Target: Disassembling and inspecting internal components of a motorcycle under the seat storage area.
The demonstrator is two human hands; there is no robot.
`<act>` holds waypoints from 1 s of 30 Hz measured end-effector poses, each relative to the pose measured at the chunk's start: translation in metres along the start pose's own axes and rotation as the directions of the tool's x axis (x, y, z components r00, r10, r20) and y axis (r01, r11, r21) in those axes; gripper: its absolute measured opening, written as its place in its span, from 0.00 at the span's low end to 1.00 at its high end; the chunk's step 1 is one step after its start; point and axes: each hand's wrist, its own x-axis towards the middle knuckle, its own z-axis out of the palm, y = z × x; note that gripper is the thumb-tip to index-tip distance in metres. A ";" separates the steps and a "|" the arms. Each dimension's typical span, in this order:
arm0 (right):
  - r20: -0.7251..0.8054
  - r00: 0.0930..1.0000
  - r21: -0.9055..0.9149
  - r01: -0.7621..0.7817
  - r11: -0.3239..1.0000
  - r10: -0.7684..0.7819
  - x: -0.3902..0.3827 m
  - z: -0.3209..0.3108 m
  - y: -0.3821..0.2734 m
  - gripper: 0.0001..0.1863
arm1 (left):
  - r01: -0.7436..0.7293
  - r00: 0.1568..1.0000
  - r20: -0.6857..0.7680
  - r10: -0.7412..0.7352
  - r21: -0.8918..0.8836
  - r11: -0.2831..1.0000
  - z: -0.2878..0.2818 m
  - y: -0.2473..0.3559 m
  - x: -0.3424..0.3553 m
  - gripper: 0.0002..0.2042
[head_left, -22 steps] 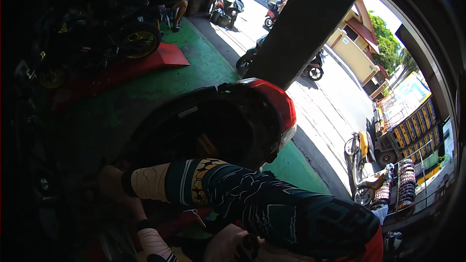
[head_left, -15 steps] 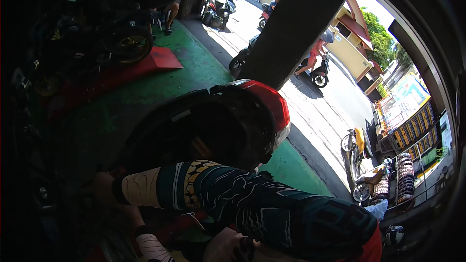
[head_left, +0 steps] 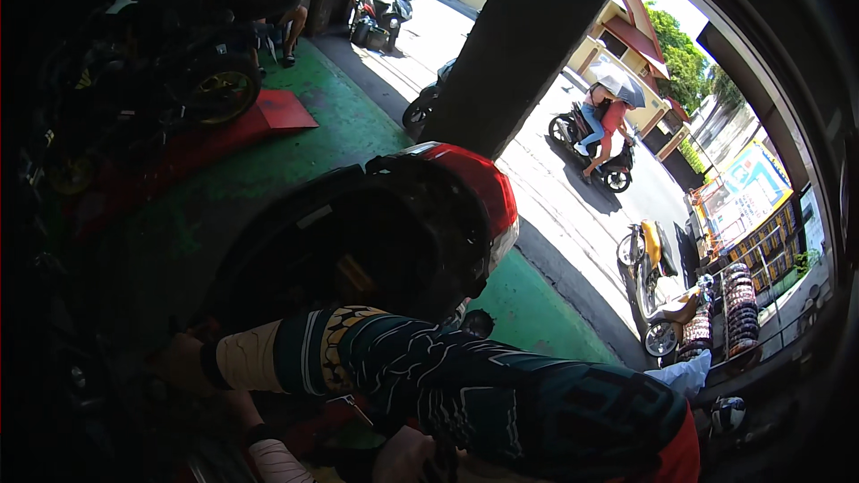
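Note:
My right arm, in a dark patterned sleeve [head_left: 394, 353], reaches across the lower middle to the left. At its end my right hand [head_left: 183, 365] is in deep shadow, low beside the scooter's dark body. My left hand [head_left: 240, 407] is close below it, its forearm rising from the lower edge. The fingers of both hands are lost in the dark, as is whatever they touch. Just beyond my right sleeve stands a scooter's black rear body [head_left: 394, 224] with a red tail light [head_left: 483, 183]. A thin silvery bar [head_left: 361, 410] shows under my sleeve.
A dark motorcycle [head_left: 219, 89] stands on a red ramp [head_left: 282, 112] at the far left, with a person's legs behind it. A thick dark pillar [head_left: 501, 45] rises ahead. Outside, two people ride a motorcycle [head_left: 595, 148]; a yellow scooter [head_left: 658, 259] and stacked tires [head_left: 739, 309] are at the right.
The view has shifted slightly, sliding the scene left. Out on the road, the ridden motorcycle has come out from behind the pillar toward the right. My hands stay in nearly the same place.

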 end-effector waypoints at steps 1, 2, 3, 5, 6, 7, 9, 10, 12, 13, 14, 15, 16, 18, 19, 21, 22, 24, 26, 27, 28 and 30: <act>0.011 0.998 -0.022 -0.060 0.998 0.060 0.003 0.017 0.012 0.21 | -0.039 0.998 0.038 0.040 -0.020 0.999 0.025 0.023 0.003 0.29; -0.040 0.995 -0.003 -0.092 0.996 0.092 0.012 0.032 0.018 0.19 | -0.081 0.994 0.069 0.084 -0.038 0.996 0.042 0.051 0.004 0.29; -0.091 0.990 0.023 -0.102 0.994 0.104 0.018 0.040 0.025 0.18 | -0.111 0.990 0.085 0.115 -0.048 0.993 0.052 0.067 0.006 0.29; -0.085 0.996 0.112 -0.002 0.994 0.011 0.031 0.043 0.010 0.16 | -0.093 0.991 0.095 0.093 -0.008 0.996 0.044 0.044 0.006 0.29; -0.104 0.991 0.158 0.095 0.983 -0.079 0.037 0.043 0.008 0.14 | -0.105 0.990 0.095 0.104 0.003 0.995 0.042 0.038 0.009 0.29; -0.109 0.992 0.159 0.083 0.984 -0.066 0.042 0.041 0.004 0.14 | -0.120 0.988 0.096 0.118 0.013 0.993 0.042 0.034 0.014 0.29; -0.242 0.955 0.210 -0.121 0.970 0.171 0.042 0.054 0.005 0.12 | -0.155 0.980 0.128 0.152 0.018 0.988 0.056 0.042 0.011 0.29; -0.241 0.951 0.210 -0.142 0.967 0.192 0.036 0.057 0.013 0.12 | -0.172 0.976 0.137 0.167 0.022 0.985 0.062 0.045 0.011 0.29; -0.352 0.936 0.149 0.060 0.987 -0.004 0.031 0.041 0.033 0.10 | -0.192 0.973 0.139 0.186 0.035 0.981 0.066 0.049 0.025 0.29; -0.351 0.936 0.149 0.048 0.988 0.007 0.030 0.031 0.041 0.10 | -0.204 0.970 0.140 0.197 0.040 0.978 0.068 0.053 0.033 0.29; -0.267 0.963 0.185 0.032 0.982 0.019 0.031 0.030 0.032 0.11 | -0.189 0.975 0.134 0.179 0.070 0.979 0.063 0.038 0.031 0.28; -0.182 0.982 0.195 -0.014 0.981 0.050 0.030 0.026 0.037 0.11 | -0.202 0.972 0.141 0.190 0.079 0.976 0.066 0.039 0.036 0.28; -0.182 0.981 0.201 -0.028 0.979 0.065 0.028 0.025 0.044 0.11 | -0.214 0.969 0.146 0.200 0.087 0.973 0.068 0.039 0.041 0.28; -0.274 0.957 0.302 -0.008 0.953 0.094 0.023 0.025 0.066 0.13 | -0.258 0.957 0.164 0.241 0.089 0.962 0.080 0.050 0.056 0.28; -0.273 0.955 0.300 -0.029 0.953 0.115 0.025 0.025 0.075 0.13 | -0.277 0.950 0.172 0.259 0.089 0.957 0.086 0.054 0.064 0.28; -0.126 0.948 0.367 -0.229 0.902 0.292 0.039 0.023 0.084 0.16 | -0.298 0.944 0.181 0.276 0.108 0.948 0.091 0.051 0.080 0.28; -0.121 0.945 0.376 -0.239 0.895 0.303 0.040 0.027 0.091 0.16 | -0.305 0.942 0.187 0.280 0.117 0.945 0.092 0.047 0.086 0.28; -0.433 0.884 0.316 -0.036 0.948 0.178 0.044 0.035 0.105 0.14 | -0.314 0.939 0.193 0.285 0.142 0.939 0.089 0.036 0.098 0.28; -0.352 0.844 0.423 -0.242 0.873 0.404 0.042 0.037 0.139 0.16 | -0.384 0.909 0.219 0.355 0.107 0.917 0.114 0.079 0.098 0.28; -0.248 0.786 0.544 -0.370 0.753 0.566 0.046 0.032 0.145 0.18 | -0.399 0.903 0.220 0.369 0.113 0.910 0.114 0.085 0.102 0.28; -0.256 0.776 0.545 -0.376 0.749 0.576 0.038 0.028 0.160 0.18 | -0.419 0.895 0.220 0.388 0.120 0.900 0.115 0.094 0.105 0.28; -0.325 0.874 0.433 -0.203 0.878 0.362 0.015 0.016 0.183 0.20 | -0.443 0.889 0.213 0.406 0.172 0.880 0.097 0.099 0.114 0.27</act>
